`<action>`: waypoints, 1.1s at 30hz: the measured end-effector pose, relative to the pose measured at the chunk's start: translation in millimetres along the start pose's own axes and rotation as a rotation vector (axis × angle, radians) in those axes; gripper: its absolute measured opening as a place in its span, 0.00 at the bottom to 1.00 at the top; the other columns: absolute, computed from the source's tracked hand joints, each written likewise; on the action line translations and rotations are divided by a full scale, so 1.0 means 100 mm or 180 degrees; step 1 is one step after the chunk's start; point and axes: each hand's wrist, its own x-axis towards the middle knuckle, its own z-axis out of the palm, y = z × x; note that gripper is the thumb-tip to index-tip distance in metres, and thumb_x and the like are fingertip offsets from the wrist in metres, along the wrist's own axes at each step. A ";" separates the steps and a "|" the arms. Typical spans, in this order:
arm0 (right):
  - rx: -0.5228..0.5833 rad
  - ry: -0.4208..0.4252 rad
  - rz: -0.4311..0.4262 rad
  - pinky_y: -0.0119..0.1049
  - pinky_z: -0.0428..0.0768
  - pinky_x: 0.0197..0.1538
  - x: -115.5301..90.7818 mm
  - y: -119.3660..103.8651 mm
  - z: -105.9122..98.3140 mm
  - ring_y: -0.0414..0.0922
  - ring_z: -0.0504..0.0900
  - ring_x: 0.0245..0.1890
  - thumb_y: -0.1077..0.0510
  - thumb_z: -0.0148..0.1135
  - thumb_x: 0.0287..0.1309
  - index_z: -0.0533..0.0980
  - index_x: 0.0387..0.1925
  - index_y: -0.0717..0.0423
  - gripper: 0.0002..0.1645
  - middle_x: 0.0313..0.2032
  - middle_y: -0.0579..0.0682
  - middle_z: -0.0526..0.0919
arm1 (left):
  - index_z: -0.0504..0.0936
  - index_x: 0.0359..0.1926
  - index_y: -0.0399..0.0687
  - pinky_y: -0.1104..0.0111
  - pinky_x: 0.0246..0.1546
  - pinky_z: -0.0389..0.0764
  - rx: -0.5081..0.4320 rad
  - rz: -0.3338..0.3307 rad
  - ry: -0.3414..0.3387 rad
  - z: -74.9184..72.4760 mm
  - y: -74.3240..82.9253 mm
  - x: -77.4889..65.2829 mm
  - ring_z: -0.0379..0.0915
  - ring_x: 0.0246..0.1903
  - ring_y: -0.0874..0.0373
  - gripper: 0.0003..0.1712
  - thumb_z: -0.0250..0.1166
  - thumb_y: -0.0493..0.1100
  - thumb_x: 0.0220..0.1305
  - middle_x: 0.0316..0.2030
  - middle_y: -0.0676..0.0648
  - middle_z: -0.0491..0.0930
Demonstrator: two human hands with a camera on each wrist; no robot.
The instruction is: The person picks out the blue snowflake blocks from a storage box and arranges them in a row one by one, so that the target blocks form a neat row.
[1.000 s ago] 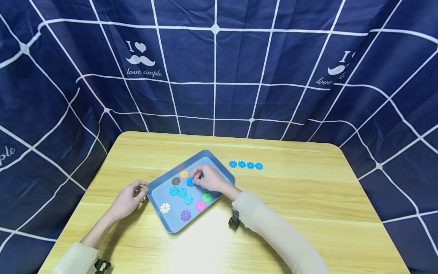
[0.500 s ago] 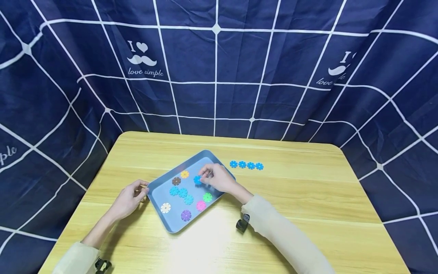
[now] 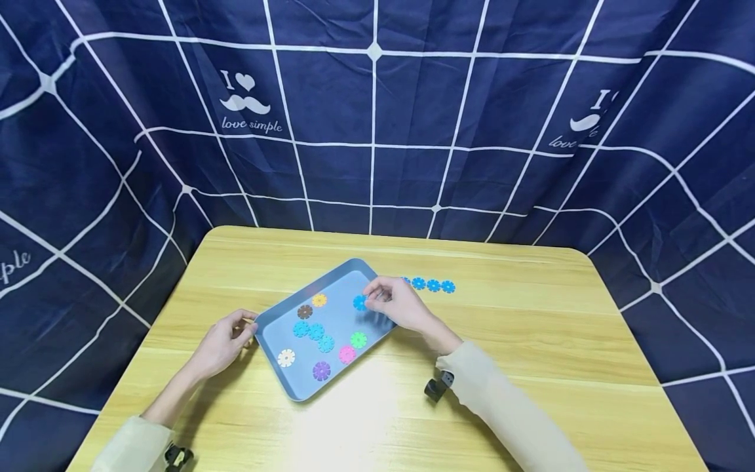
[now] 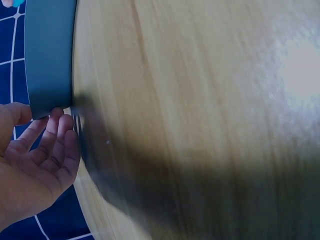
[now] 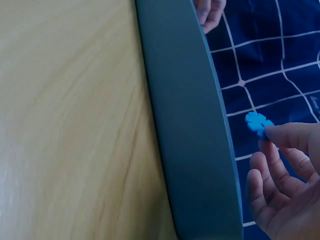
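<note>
My right hand (image 3: 401, 305) pinches a blue snowflake disc (image 5: 258, 123) between thumb and fingertips, above the right part of the blue-grey tray (image 3: 295, 387). At the tray's left corner, my left hand (image 3: 218, 344) holds the rim, thumb at the edge and fingertips against the outer wall (image 4: 50, 60). Inside the tray lie three light-blue discs (image 3: 316, 331), partly overlapping. Around them are a yellow disc (image 3: 319, 299), a brown disc (image 3: 304, 312), a cream disc (image 3: 286, 358), a purple disc (image 3: 321, 371), a pink disc (image 3: 347, 354) and a green disc (image 3: 358, 339).
Beyond the tray's right end, several blue discs (image 3: 433, 286) lie in a row on the wooden table (image 3: 531, 341); my right hand partly covers the leftmost. A dark blue curtain (image 3: 413, 170) with white lines stands behind the table and along both sides.
The right hand has moved to the right across the tray, carrying the blue disc, and now overlaps the end of the row. The left hand stays at the tray's corner.
</note>
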 end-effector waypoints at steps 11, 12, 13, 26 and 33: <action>0.0101 0.0276 0.0085 0.31 0.80 0.40 -0.10 0.10 -0.31 0.44 0.81 0.35 0.63 0.70 0.64 0.85 0.46 0.60 0.09 0.39 0.58 0.88 | 0.79 0.57 0.33 0.72 0.29 0.75 0.0020 -0.0010 0.0009 -0.01 0.01 0.01 0.77 0.28 0.64 0.14 0.60 0.38 0.78 0.32 0.44 0.85; 0.0100 0.0309 0.0095 0.30 0.80 0.41 -0.11 0.12 -0.34 0.43 0.81 0.35 0.63 0.70 0.64 0.85 0.46 0.60 0.09 0.39 0.58 0.88 | 0.79 0.57 0.33 0.72 0.29 0.75 0.0018 -0.0007 0.0007 -0.01 0.01 0.01 0.77 0.28 0.64 0.14 0.60 0.38 0.78 0.32 0.44 0.85; 0.0106 0.0343 0.0106 0.31 0.79 0.41 -0.12 0.14 -0.38 0.43 0.81 0.35 0.63 0.70 0.65 0.85 0.46 0.60 0.09 0.39 0.59 0.88 | 0.79 0.57 0.33 0.72 0.29 0.75 0.0014 -0.0005 0.0006 -0.01 0.01 0.01 0.77 0.28 0.64 0.14 0.60 0.37 0.78 0.33 0.44 0.85; 0.0211 0.0824 0.0176 0.32 0.83 0.33 -0.23 0.49 -0.85 0.39 0.81 0.30 0.65 0.72 0.63 0.82 0.49 0.70 0.15 0.38 0.57 0.88 | 0.79 0.57 0.33 0.72 0.29 0.75 0.0043 0.0000 0.0020 0.00 0.02 0.02 0.77 0.28 0.63 0.14 0.60 0.37 0.78 0.32 0.45 0.85; 0.0236 0.0943 0.0271 0.33 0.84 0.32 -0.32 0.63 -1.03 0.39 0.83 0.28 0.66 0.71 0.64 0.81 0.51 0.72 0.17 0.36 0.53 0.87 | 0.79 0.57 0.33 0.72 0.29 0.76 0.0032 -0.0016 0.0000 0.00 0.01 0.01 0.78 0.28 0.63 0.14 0.60 0.38 0.78 0.33 0.44 0.85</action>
